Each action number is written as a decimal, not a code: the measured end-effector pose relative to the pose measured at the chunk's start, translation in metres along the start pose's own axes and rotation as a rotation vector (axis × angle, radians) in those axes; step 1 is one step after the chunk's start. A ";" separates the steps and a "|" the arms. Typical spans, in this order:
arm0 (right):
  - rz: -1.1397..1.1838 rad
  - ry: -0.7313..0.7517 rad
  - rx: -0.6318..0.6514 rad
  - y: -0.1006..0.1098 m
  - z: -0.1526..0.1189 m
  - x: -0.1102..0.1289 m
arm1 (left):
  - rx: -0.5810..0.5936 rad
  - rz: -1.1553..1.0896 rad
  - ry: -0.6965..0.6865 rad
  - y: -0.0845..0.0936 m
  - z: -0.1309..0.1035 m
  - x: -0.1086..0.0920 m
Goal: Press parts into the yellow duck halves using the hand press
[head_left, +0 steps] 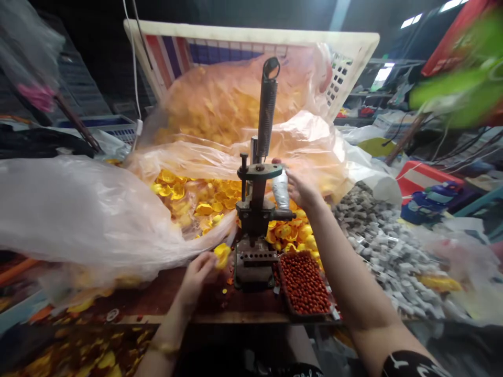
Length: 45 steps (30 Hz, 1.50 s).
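Observation:
My left hand [200, 272] pinches a small yellow, curved plastic piece [222, 256] just left of the base of a bench hand press [257, 225]. Up at the right side of the press, my right hand [302, 191] is at its lever handle [280, 189], which is wrapped in silvery material; the fingers curl loosely round its upper part and are partly hidden. A metal block with a row of holes [257, 257] sits low on the press. Right of the base stands a tray [297, 312] of small red-brown beads [304, 283].
Behind the press, a large clear bag [220, 120] of yellow pieces leans in a white plastic crate [251, 34]. Loose yellow pieces [206, 201] spill around the press. Small grey-white parts [381, 262] are heaped at right. Plastic sheeting [78, 209] covers the left side.

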State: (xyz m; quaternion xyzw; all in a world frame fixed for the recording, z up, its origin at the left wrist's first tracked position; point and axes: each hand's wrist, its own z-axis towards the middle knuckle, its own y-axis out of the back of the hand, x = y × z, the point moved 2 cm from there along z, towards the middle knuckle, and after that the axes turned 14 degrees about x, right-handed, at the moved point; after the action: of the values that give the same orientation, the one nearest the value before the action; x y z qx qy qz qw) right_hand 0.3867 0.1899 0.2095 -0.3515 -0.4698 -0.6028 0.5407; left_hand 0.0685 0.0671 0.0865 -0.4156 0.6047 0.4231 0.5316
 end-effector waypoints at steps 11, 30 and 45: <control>0.232 -0.149 -0.683 0.040 -0.160 -0.057 | -0.361 0.754 -0.132 0.064 0.008 -0.063; -1.341 -0.897 -0.268 0.141 -0.142 -0.113 | -0.163 -0.006 -0.081 -0.010 -0.011 0.016; -0.672 -0.392 -0.462 0.109 -0.161 -0.106 | 0.032 -0.224 -0.017 -0.053 -0.035 0.009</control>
State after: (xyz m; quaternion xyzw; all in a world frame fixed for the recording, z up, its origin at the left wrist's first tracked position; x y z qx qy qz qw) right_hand 0.5247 0.0743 0.0810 -0.3983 -0.5045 -0.7560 0.1233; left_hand 0.1078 0.0172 0.0768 -0.4684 0.5565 0.3550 0.5873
